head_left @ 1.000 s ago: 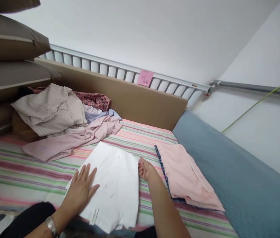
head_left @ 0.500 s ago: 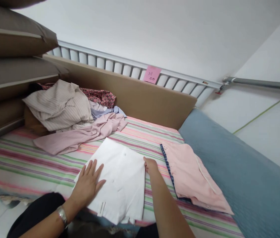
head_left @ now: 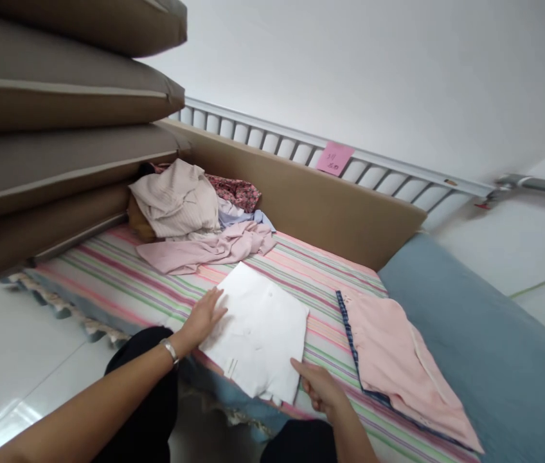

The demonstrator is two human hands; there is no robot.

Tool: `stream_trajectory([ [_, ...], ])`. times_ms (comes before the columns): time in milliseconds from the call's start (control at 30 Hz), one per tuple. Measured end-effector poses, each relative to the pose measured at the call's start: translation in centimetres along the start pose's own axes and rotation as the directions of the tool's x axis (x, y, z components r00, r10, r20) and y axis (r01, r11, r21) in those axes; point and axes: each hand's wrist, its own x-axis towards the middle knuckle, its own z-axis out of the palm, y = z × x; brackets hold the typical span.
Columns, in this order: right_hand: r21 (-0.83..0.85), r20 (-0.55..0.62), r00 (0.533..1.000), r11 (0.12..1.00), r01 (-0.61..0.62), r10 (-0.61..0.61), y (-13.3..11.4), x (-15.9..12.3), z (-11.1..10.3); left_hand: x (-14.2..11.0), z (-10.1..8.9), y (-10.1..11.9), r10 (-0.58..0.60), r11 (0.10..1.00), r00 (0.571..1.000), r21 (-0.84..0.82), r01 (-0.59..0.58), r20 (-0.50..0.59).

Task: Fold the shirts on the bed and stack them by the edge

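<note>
A folded white shirt [head_left: 263, 328] with buttons and a small tag near its lower edge lies on a striped sheet [head_left: 132, 286]. Along its left edge rests my left hand [head_left: 204, 316], fingers spread and partly over the cloth, a silver bracelet at the wrist. At the lower right edge is my right hand [head_left: 319, 388], one digit stretched out to the fabric and the others bent; I see no cloth held in it. To the right lies a folded pale pink garment [head_left: 398, 347] over a dark blue checked one [head_left: 349, 328].
Crumpled clothes, among them a striped beige piece [head_left: 180, 199] and a dusty pink one [head_left: 209, 249], lie at the back left beside stacked brown cushions [head_left: 70, 103]. A brown board [head_left: 301, 186] and a white railing with a pink note [head_left: 334, 158] bound the back; blue padding [head_left: 450, 308] runs along the right.
My right hand has let go of the shirt's right corner and moved down its right edge. My left hand has shifted outward to the left edge. The view has swung left.
</note>
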Motion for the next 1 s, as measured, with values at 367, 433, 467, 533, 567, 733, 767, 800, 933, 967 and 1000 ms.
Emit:
stream_trajectory([
  [367,-0.121,-0.121,0.971,0.974,0.191,-0.205,2.8,-0.5,0.8,1.7,-4.5,-0.9,-0.340,0.940,0.939,0.002,0.341,0.056],
  [433,-0.135,-0.153,0.955,0.963,0.233,-0.253,2.7,-0.6,0.9,2.3,-4.5,-0.3,-0.363,0.932,0.929,0.040,0.361,0.069],
  [467,-0.155,-0.166,0.946,0.954,0.255,-0.280,2.6,-0.8,1.0,2.5,-4.5,0.0,-0.375,0.927,0.924,0.054,0.372,0.075],
  [533,-0.205,-0.180,0.934,0.940,0.272,-0.309,2.4,-1.1,1.1,3.0,-4.7,0.5,-0.391,0.920,0.916,0.069,0.386,0.089],
  [567,-0.216,-0.187,0.933,0.939,0.268,-0.309,2.3,-1.3,1.2,3.2,-4.9,0.7,-0.393,0.919,0.914,0.068,0.388,0.097],
  [733,0.013,-0.175,0.947,0.961,0.277,-0.270,1.5,-2.5,1.1,4.3,-6.0,2.0,-0.386,0.918,0.907,-0.027,0.396,0.167],
  [767,0.109,-0.155,0.956,0.958,0.267,-0.249,1.5,-2.8,1.2,4.4,-6.1,2.2,-0.393,0.910,0.899,-0.063,0.411,0.191],
  [800,0.208,-0.126,0.967,0.947,0.244,-0.221,1.4,-3.1,1.2,4.5,-6.2,2.4,-0.404,0.896,0.889,-0.100,0.432,0.216],
  [933,0.449,-0.005,0.993,0.887,0.106,-0.116,1.4,-4.1,1.7,4.3,-6.1,2.9,-0.448,0.819,0.843,-0.242,0.520,0.297],
  [967,0.469,0.010,0.995,0.879,0.087,-0.103,1.4,-4.2,1.8,4.2,-6.0,2.9,-0.454,0.801,0.838,-0.273,0.533,0.305],
  [1000,0.483,0.017,0.996,0.873,0.071,-0.090,1.4,-4.4,2.0,4.0,-5.9,2.9,-0.458,0.785,0.834,-0.301,0.542,0.309],
])
